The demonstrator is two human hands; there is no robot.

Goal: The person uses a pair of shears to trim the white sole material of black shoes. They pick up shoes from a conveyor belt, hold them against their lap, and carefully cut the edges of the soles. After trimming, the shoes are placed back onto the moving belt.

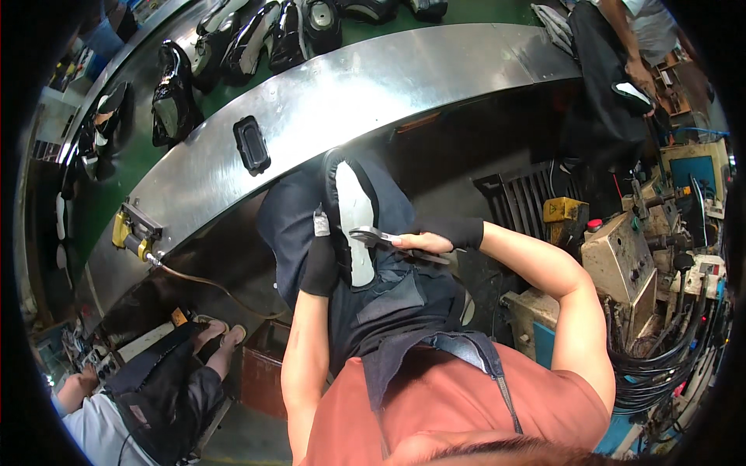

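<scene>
Head view: left hand (pixel 318 260) clamps the shoe (pixel 353 221) steady on the lap so the right hand (pixel 423 242), gripping pliers (pixel 381 239), can work its sole.

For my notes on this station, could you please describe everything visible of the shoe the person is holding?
The shoe is a dark upper turned sole-side up, showing a pale grey insole ringed by black material. It lies lengthwise over the person's lap, toe pointing away. The left hand, in a black wrap, grips its left edge; the right hand presses metal pliers against its right side.
</scene>
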